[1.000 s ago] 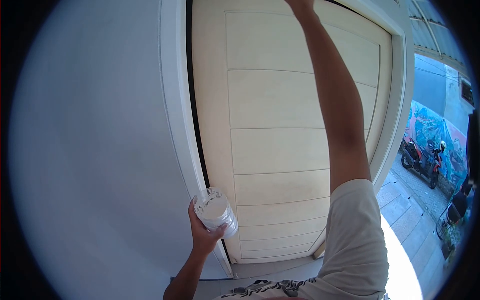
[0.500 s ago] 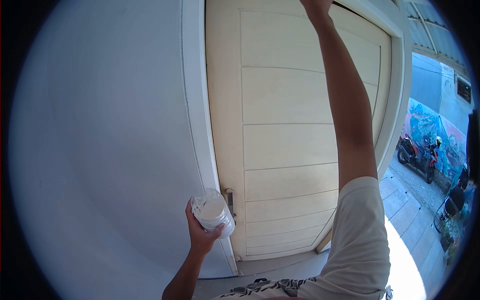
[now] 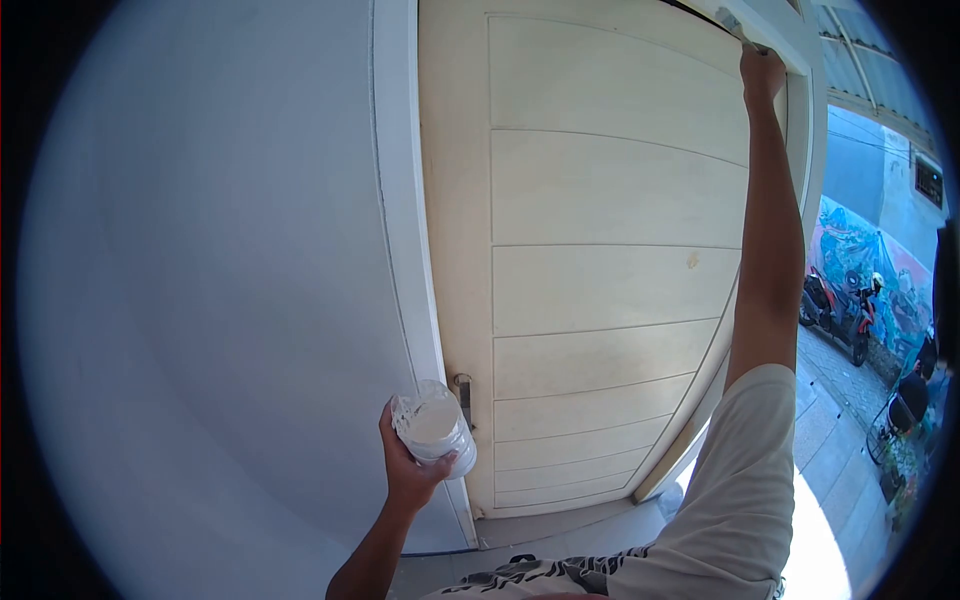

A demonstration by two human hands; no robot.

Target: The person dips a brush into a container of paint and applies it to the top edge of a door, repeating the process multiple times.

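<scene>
My left hand [image 3: 415,475] is wrapped round a cut-open clear plastic container [image 3: 462,452] with white paint [image 3: 434,422] in it, beside the door handle. High at the upper right, my right hand [image 3: 763,72] grips a paintbrush [image 3: 738,27]. Its pale head lies against the white door frame [image 3: 785,45] near the top corner. Most of the brush's handle is hidden in my fist. Between my hands is a cream panelled door [image 3: 600,285], closed, with a metal handle [image 3: 465,400] low on its left side.
A plain pale wall [image 3: 230,280] fills the left. To the right, outside, a motorbike [image 3: 840,315] stands by a painted mural wall [image 3: 880,250]. Paving [image 3: 815,420] runs along there, with plants and a bicycle at the far right edge.
My right hand has moved right along the top of the door frame, and the brush has come into view. My left hand still holds the container, almost in the same place.
</scene>
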